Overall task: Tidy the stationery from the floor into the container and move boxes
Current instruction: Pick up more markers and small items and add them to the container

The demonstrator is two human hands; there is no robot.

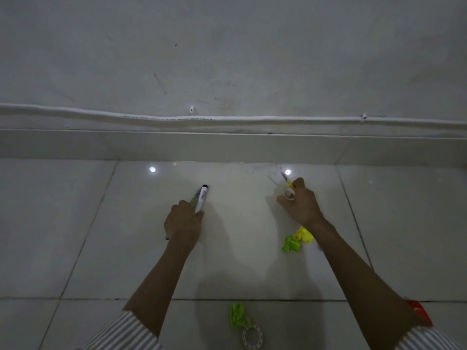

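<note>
Your 2 hands work low over the tiled floor, close to the wall. Your left hand is curled round a white marker with a black cap, and what looks like a 2nd, greenish pen is pressed beside it. Your right hand grips a yellow pencil and a small white roll together.

By this view the gathering is partway: about 4 items are in hand, none stowed, and no container or box is in sight. Left on the tiles are a yellow crumpled piece touching a green crumpled piece just below your right wrist, a green scrap near the bottom edge, and a patterned tape ring touching it. A red object shows beside your right forearm; what it is cannot be told.
</note>
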